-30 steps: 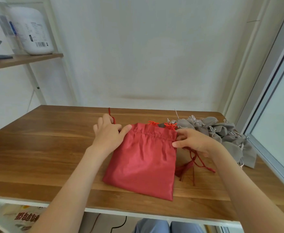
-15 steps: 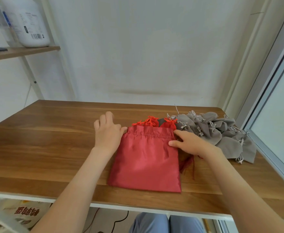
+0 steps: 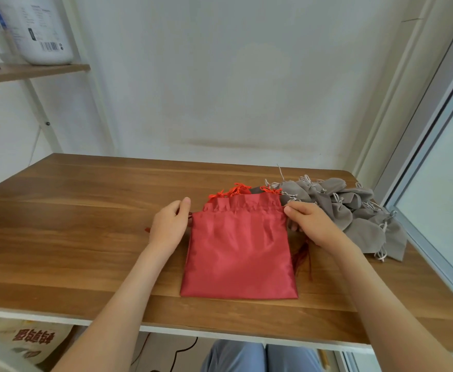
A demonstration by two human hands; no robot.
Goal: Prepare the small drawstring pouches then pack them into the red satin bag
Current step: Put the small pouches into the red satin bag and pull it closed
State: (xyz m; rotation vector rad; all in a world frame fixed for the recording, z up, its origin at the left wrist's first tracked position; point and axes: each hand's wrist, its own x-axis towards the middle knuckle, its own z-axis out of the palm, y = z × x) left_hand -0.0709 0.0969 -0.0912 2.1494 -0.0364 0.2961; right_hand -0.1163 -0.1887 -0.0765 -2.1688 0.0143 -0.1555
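White wall (image 3: 246,89) backs a wooden counter (image 3: 85,210), with a window (image 3: 448,183) down its right side. Flat at the counter's middle lies the bag (image 3: 240,251), red and glossy, its long axis running from the near edge away to the wall, the bottom seam toward the person and the gathered mouth on the far side. The left hand (image 3: 170,224) sits at the mouth's left corner, thumb up and fingers curled, seemingly round the cord (image 3: 147,230), whose red end pokes out beside the wrist. The right hand (image 3: 311,224) pinches the mouth's right corner, thumb on top of the ruffled hem; more red cord trails out beside the bag below that wrist. Grey pouches (image 3: 354,210) lie heaped to the right of the bag and just behind the right hand, some touching it, their pale strings loose. A few orange-red pouches (image 3: 236,190) sit directly behind the mouth, touching the hem. The mouth looks drawn partly closed and the bag looks flat, so packing seems hardly begun. Widening the mouth likely comes first; the right hand is much the nearer to the grey heap, while the left can hold the opening steady.
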